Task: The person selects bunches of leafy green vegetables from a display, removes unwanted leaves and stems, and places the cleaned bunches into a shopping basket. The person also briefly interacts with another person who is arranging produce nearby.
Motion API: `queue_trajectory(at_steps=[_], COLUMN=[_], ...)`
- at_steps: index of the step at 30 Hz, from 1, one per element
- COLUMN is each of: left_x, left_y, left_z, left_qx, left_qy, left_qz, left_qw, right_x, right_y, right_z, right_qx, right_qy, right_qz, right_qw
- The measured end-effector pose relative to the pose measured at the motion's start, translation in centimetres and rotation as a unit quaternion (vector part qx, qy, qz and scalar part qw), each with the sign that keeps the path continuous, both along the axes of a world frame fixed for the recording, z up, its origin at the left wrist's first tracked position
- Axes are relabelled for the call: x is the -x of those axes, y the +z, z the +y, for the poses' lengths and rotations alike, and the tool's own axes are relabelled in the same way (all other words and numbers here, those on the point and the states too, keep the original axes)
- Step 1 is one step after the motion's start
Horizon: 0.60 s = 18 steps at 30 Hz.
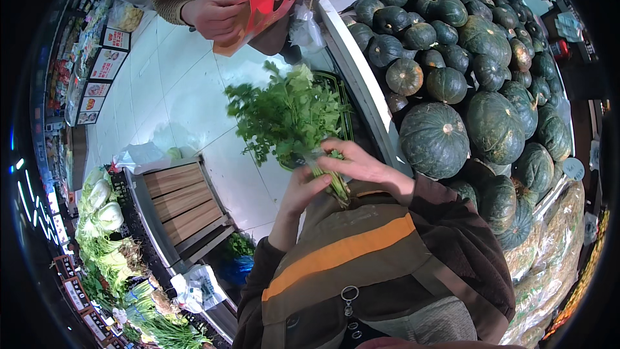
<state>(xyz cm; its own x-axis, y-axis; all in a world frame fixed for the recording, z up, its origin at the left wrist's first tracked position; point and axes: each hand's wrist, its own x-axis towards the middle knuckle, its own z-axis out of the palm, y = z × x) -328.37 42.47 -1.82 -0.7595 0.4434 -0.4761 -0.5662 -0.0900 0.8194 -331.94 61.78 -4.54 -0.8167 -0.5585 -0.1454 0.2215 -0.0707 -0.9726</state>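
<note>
A bunch of leafy greens (290,111) that looks like Chinese celery is in front of my body, its leaves pointing away and its cut stems towards my apron. My right hand (358,165) grips the stems from the right side. From the left, my left hand (302,191) closes round the same stems, thumb on top. Something clear and shiny, perhaps tape or film, shows at the stems between the hands; blur hides the detail. Under the leaves, a green plastic basket (346,118) is partly visible beside the white bin.
Dark green pumpkins (434,139) fill a white-edged bin (358,68) at right. Opposite, a co-worker's hands (218,17) hold a red and orange bag-like item (264,2). At left are a wooden slatted stand (181,198), plastic bags (198,288) and a vegetable display (111,252).
</note>
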Motion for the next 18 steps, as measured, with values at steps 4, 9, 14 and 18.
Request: queue_trajectory(at_steps=[4, 9, 14, 18], left_x=[0.5, 0.5, -0.4, -1.4], left_y=[0.0, 0.2, 0.2, 0.6], left_z=[-1.8, -5.0, -8.5, -11.1], left_qx=[0.064, 0.128, 0.178, 0.303], left_qy=[0.016, 0.005, 0.048, 0.036], left_qz=[0.034, 0.055, 0.113, 0.066], left_qw=[0.997, 0.99, 0.976, 0.95], right_x=[0.9, 2.2, 1.4, 1.5], right_y=[1.5, 4.2, 8.0, 9.4], right_z=[1.2, 0.1, -6.6, -12.9], right_qx=[-0.007, 0.05, -0.086, -0.182], right_qy=[-0.114, -0.269, -0.158, -0.146], right_qz=[-0.059, 0.018, 0.279, 0.462], right_qw=[0.992, 0.962, 0.943, 0.856])
